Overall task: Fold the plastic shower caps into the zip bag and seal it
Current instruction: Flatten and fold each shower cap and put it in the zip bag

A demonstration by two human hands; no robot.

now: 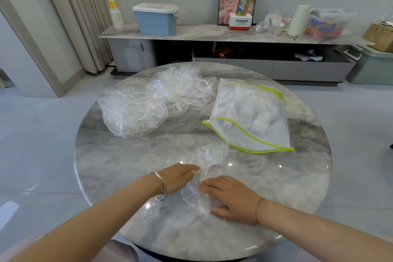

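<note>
While reading the layout, locate the shower cap [209, 159] at lower centre of the worktop [102, 166], pinned under left hand [180, 178] and right hand [230, 198], both flat, gripping nothing. Note long axis pointing up-frame toward the zip bag [251, 112] at centre right, nearer the right hand, mouth unsealed, hazy plastic apparently inside. Find remaining caps [148, 104] heaped at centre left.

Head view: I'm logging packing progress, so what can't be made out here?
- Head view, pile of caps: clear layers overlap, so no count is possible.
- Head view, zip bag: see-through film against the table; contents unclear.
- Head view, cap under the left hand and right hand: the hands cover its near part, so its folds cannot be told.
</note>
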